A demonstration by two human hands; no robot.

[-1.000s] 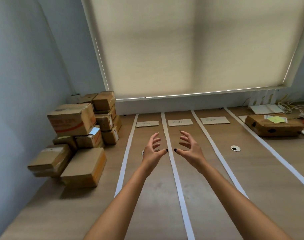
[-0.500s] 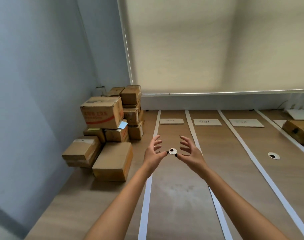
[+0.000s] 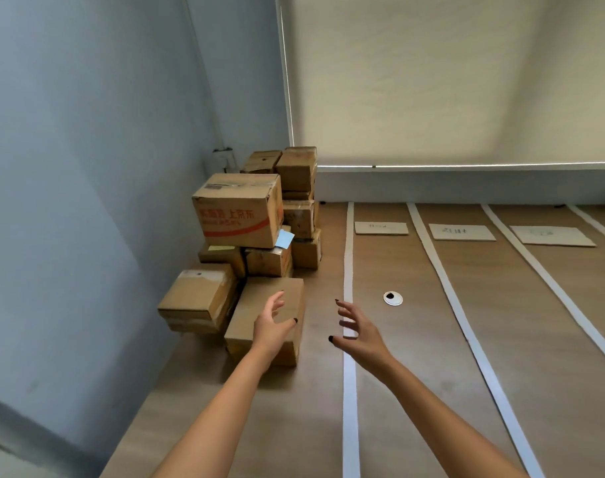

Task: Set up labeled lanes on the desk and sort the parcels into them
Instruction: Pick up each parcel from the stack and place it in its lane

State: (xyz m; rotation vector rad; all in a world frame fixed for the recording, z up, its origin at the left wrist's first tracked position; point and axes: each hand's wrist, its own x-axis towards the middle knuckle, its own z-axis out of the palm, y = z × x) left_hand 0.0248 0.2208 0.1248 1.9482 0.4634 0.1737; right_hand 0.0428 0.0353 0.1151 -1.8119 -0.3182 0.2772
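Note:
A heap of brown cardboard parcels stands in the desk's left corner against the wall. The nearest parcel [image 3: 259,308] lies flat at the front of the heap. A large box with red print [image 3: 237,210] sits on top. My left hand [image 3: 272,327] hovers over the nearest parcel with fingers spread, holding nothing. My right hand [image 3: 358,331] hangs just to the parcel's right, fingers spread, also holding nothing. White tape strips [image 3: 348,288] mark lanes on the wooden desk. Cardboard label cards [image 3: 380,228] lie at the far end of each lane.
A blue wall runs close along the left of the heap. A drawn roller blind [image 3: 449,81] covers the window behind the desk. A round cable grommet [image 3: 393,298] sits in the first lane. Sticky notes, one blue [image 3: 284,239], show on some parcels.
The view has swung left toward the parcel heap. Both hands have moved left from the lane area to the nearest parcel and spread further apart.

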